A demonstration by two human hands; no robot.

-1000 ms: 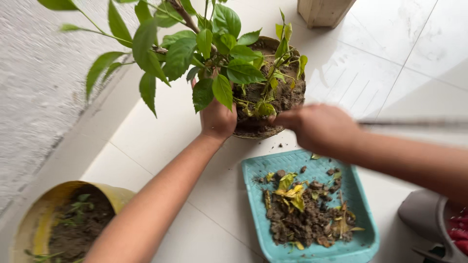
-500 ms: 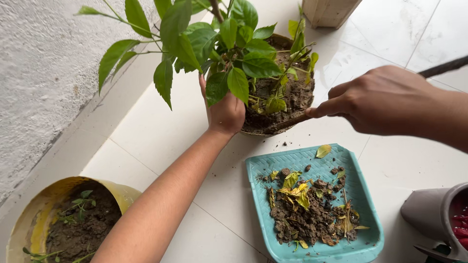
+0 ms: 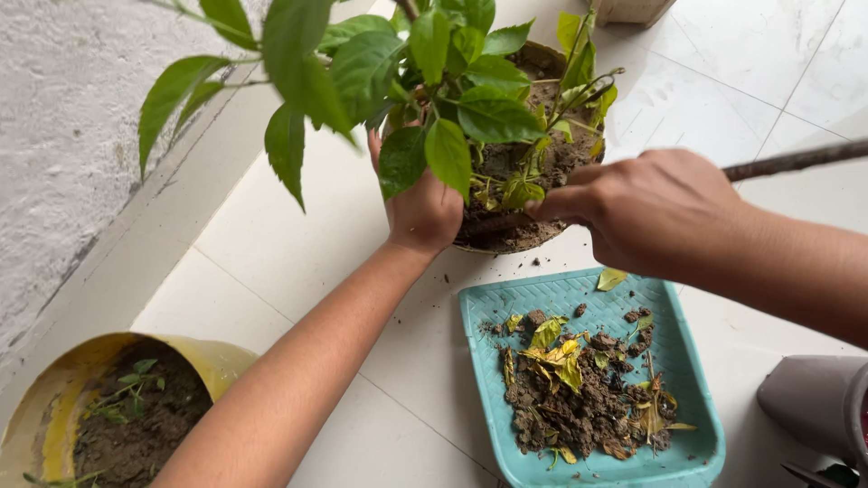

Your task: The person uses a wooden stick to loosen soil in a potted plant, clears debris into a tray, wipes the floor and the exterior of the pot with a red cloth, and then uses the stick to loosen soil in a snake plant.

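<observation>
teal tray (image 3: 479, 312) of soil, leaves

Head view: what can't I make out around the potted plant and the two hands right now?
- Potted plant: near rim hidden by left hand and leaves.
- Right hand: fingertips buried at the soil edge; its grip on the thin tool is hidden, and the tool runs off the right edge.
- Yellow pot: cut by the bottom-left corner.

Soft, even daylight; faint shadows, no glare; nearest leaves slightly blurred.
</observation>
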